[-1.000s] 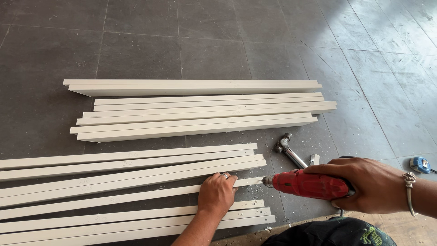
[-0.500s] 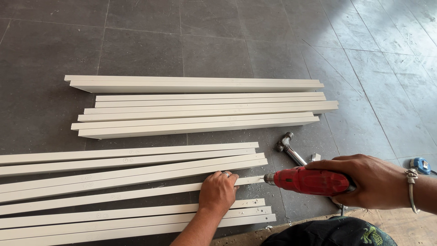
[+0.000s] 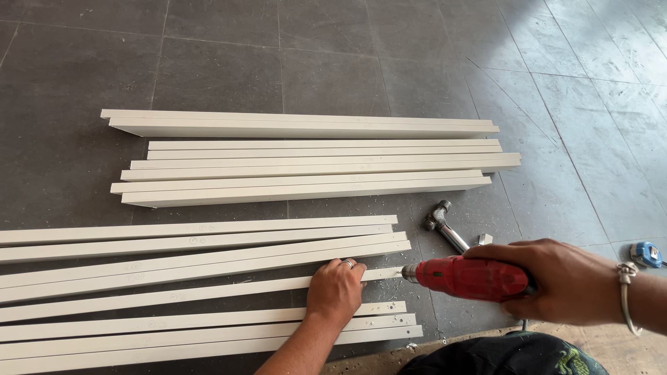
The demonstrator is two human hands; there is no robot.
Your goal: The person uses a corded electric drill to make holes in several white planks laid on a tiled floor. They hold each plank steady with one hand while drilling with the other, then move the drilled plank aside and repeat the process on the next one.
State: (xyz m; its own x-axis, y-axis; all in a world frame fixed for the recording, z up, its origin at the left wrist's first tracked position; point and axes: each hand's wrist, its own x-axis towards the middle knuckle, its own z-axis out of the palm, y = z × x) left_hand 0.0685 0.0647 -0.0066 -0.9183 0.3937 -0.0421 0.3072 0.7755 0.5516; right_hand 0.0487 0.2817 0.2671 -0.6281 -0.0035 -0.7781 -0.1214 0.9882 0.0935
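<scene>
My right hand [image 3: 566,281] grips a red power drill [image 3: 469,278] held level, its bit at the right end of a long white slat [image 3: 174,295] on the grey tiled floor. My left hand [image 3: 335,290] presses flat on that slat close to its end, a ring on one finger. The slat lies among several similar white slats [image 3: 208,246] that run off the left edge of the view.
A second stack of white slats [image 3: 313,163] lies farther away on the floor. A hammer [image 3: 445,228] rests just beyond the drill. A blue tape measure [image 3: 646,255] sits at the right edge. Dark clothing [image 3: 507,354] shows at the bottom.
Both hands and the drill stay nearly where they were; the view has shifted very slightly.
</scene>
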